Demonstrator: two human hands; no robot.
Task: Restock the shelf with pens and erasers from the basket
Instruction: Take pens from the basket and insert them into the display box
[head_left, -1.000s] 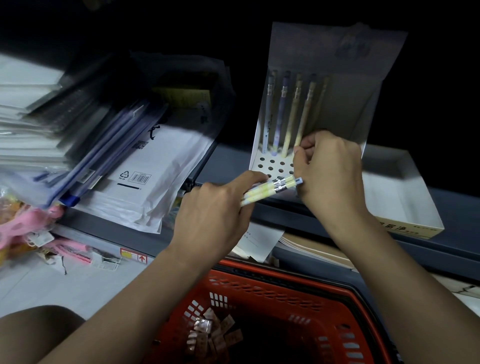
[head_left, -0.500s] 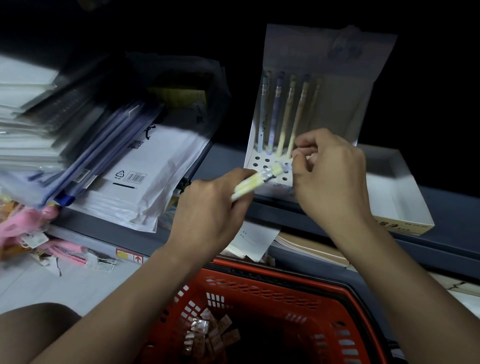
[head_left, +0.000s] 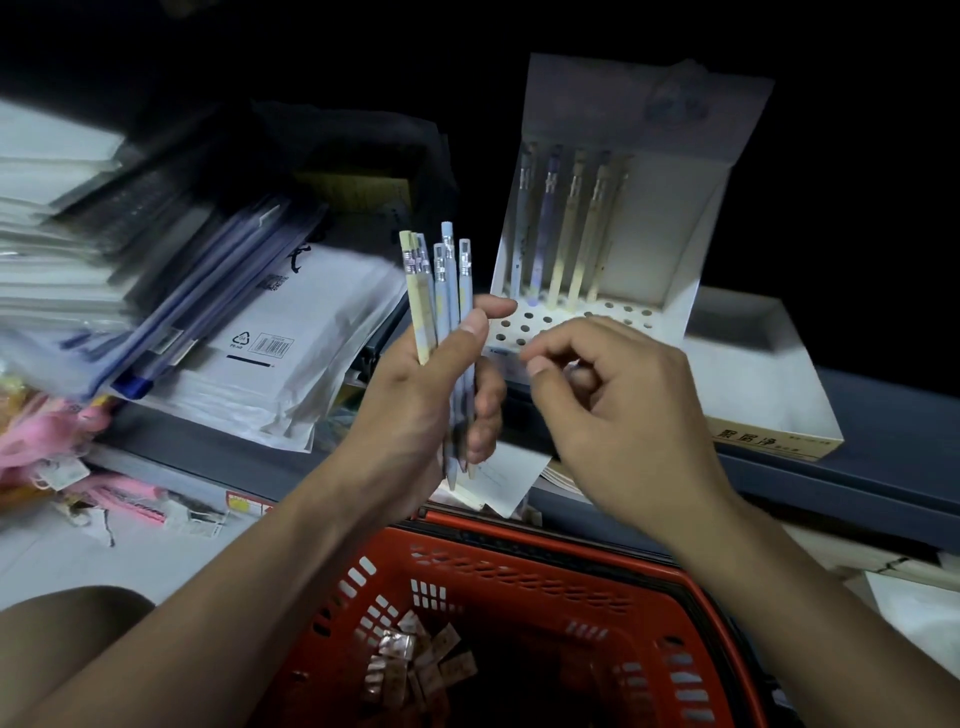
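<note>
Standing in the back row of the holder (head_left: 597, 317) on the shelf (head_left: 883, 415), five pens (head_left: 563, 223) are stocked, while the left hand (head_left: 436, 395) grasps a bunch of pens (head_left: 441, 291), the right hand (head_left: 613, 395) hovers loosely curled and bare, and erasers (head_left: 415, 665) wait in the basket (head_left: 519, 571).

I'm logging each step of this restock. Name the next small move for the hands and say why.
Probably the right hand, which holds nothing, should pinch one pen from the bunch of pens gripped upright in the left hand and stand it in a free hole of the display stand, where few pens stand and many holes are open.
</note>
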